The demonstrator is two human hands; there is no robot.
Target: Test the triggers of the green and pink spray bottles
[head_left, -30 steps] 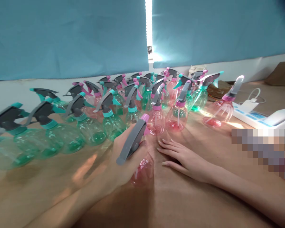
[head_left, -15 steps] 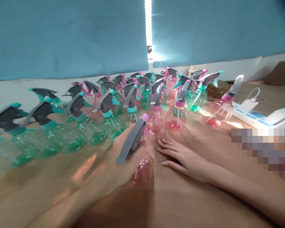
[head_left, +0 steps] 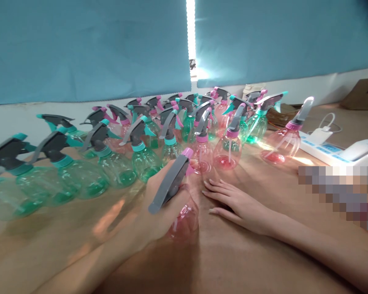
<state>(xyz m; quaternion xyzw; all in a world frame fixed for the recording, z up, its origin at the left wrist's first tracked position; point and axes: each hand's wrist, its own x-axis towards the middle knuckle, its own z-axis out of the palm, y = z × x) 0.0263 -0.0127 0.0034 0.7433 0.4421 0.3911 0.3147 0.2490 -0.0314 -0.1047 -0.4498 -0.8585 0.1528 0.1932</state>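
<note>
My left hand (head_left: 162, 200) is wrapped round the neck of a pink spray bottle (head_left: 185, 220) with a grey and pink trigger head. The bottle stands upright in front of me, and my fingers partly hide its neck and trigger. To its right, my right hand (head_left: 233, 202) lies flat on the brown table (head_left: 233, 265), fingers stretched out and holding nothing. Just beyond my hands stand two pink spray bottles (head_left: 227, 153), each with a little pink liquid at the bottom. A green spray bottle (head_left: 145, 161) is near my left hand's knuckles.
Several green spray bottles (head_left: 86, 181) form a row on the left, with more pink and green ones behind. Another pink bottle (head_left: 282, 143) stands at the right, beside a white power strip (head_left: 322, 149) with plugs. Blue curtains (head_left: 88, 49) hang behind the table.
Almost nothing differs. The held bottle's trigger head has shifted very slightly downward; my right hand and the other bottles stay in place.
</note>
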